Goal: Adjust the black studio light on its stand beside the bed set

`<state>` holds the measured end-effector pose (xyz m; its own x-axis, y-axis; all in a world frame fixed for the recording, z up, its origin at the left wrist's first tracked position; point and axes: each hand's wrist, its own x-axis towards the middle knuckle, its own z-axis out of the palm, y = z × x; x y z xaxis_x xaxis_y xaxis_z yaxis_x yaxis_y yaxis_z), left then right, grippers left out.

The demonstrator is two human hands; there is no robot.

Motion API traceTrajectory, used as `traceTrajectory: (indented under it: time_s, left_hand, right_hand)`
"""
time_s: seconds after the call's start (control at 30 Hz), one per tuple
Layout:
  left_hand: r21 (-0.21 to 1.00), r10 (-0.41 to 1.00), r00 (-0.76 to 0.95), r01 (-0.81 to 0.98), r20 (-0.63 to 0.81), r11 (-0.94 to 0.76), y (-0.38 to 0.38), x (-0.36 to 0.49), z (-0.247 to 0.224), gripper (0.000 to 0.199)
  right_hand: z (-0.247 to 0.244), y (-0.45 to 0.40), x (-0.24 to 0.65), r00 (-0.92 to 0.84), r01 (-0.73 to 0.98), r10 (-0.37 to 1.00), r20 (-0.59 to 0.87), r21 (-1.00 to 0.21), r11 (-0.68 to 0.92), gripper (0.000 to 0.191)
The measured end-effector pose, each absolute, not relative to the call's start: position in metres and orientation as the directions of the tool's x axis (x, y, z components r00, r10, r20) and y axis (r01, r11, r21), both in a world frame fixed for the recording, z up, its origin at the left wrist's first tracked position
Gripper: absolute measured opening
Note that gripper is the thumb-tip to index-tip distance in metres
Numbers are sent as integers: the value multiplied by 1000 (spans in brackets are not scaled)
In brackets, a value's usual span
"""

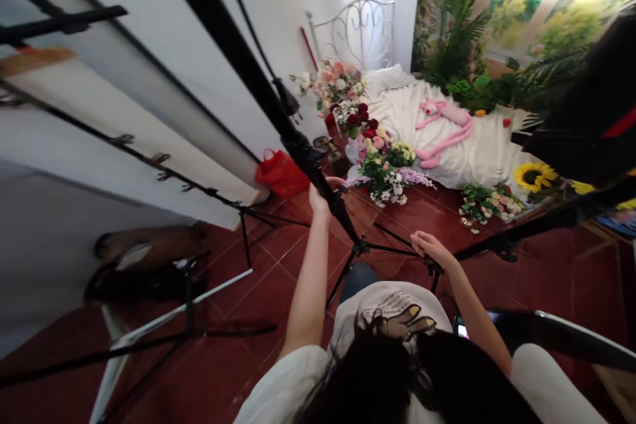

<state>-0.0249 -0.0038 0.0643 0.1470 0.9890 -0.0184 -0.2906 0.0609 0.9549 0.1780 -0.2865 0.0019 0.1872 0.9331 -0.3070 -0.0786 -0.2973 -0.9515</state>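
Black stand [265,91] is on the red tile floor [263,305], L hand [320,203] w/ fingers clamped round it; R hand [434,248] is off to one side, fingers loosely bent, can't tell if they're touching anything tbh, flowers [378,144] + red bag [281,174] just past it

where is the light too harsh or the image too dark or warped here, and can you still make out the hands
In the head view, glare bleaches the top edge near the palm leaves; in the head view, the black shape at right loses detail; wide-angle stretch slants the head view's edges; both hands, left and right, remain discernible there.
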Motion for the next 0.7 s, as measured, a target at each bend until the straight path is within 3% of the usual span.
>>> traceTrajectory:
  time_s: [0.17, 0.4, 0.57, 0.7]
  left_hand:
    - [894, 998, -54, -448, -27, 0, -26, -11, 57, 62]
    - [926, 957, -285, -373, -53, -60, -26, 4, 59, 73]
    - [956, 955, -297, -283, -17, -71, -25, 7, 55, 73]
    - [965, 964, -266, -247, 24, -92, -22, 3, 49, 72]
  right_hand:
    - [2, -250, 172, 101, -27, 946, -308, -951, -307, 64]
    - [20, -169, 145, 18, 95, 970, -242, -965, -243, 65]
    - [48, -88, 117, 60, 213, 965, -256, -941, -263, 56]
    - [73, -43, 98, 82, 455, 983, -166, -871, -185, 53]
